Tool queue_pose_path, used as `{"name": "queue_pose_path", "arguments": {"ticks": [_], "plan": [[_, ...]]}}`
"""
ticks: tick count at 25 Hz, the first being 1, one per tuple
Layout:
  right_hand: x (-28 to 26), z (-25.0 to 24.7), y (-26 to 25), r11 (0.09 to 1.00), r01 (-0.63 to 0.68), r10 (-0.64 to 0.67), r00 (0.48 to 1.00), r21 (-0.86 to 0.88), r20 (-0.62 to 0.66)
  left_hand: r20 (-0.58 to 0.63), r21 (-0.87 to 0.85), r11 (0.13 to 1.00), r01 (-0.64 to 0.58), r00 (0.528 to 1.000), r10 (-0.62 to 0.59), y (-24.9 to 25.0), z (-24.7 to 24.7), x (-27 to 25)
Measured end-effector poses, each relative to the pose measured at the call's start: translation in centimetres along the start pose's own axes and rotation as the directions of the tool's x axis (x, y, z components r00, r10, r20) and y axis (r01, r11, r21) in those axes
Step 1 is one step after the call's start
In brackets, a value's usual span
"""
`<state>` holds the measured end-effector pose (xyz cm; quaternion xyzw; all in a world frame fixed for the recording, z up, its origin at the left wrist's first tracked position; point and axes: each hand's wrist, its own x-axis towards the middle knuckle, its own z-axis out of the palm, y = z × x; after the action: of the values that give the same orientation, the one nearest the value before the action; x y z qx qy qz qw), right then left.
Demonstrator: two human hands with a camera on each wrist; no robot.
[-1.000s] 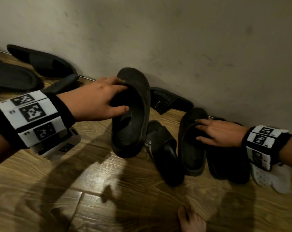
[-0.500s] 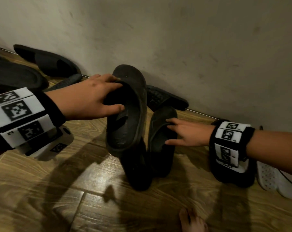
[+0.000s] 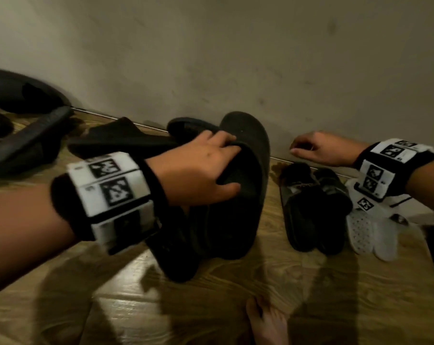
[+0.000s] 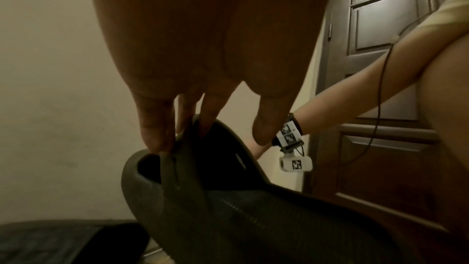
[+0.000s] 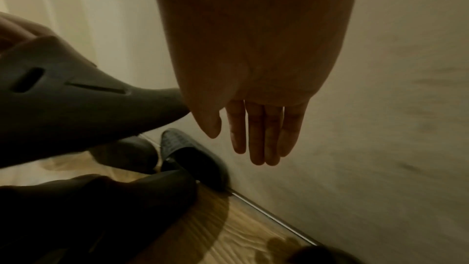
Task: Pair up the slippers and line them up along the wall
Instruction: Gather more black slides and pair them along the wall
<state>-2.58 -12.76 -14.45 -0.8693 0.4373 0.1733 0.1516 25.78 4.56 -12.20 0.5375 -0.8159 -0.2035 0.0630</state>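
Against the wall (image 3: 236,58), the left hand (image 3: 198,170) still pinches the strap of the raised slipper (image 3: 251,155), now carried rightward over dark slippers lying below it, while the right hand (image 3: 320,149), fingers (image 5: 256,138) straight and empty, has let go its slipper and hangs beside the wall.

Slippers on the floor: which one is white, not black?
The white perforated slipper at the far right, below the right hand, beside a black pair. All the others are dark.
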Motion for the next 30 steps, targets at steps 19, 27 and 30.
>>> {"name": "queue_pose_path", "arguments": {"ticks": [19,27,30], "plan": [[1.3,5.0,-2.2,0.992,0.127,-0.128,0.981,0.019,0.142,0.176,-0.149,0.989,0.012,0.984,0.015,-0.4,9.2,5.5],[4.6,7.4,-5.2,0.849,0.244,-0.125,0.955,-0.469,0.270,0.203,-0.185,0.954,0.235,0.959,-0.197,-5.9,7.0,-1.2],[4.3,6.7,-3.9,0.855,0.235,-0.093,0.946,-0.462,0.310,0.229,-0.179,0.952,0.250,0.951,-0.207,-6.4,6.9,-2.3]]}}
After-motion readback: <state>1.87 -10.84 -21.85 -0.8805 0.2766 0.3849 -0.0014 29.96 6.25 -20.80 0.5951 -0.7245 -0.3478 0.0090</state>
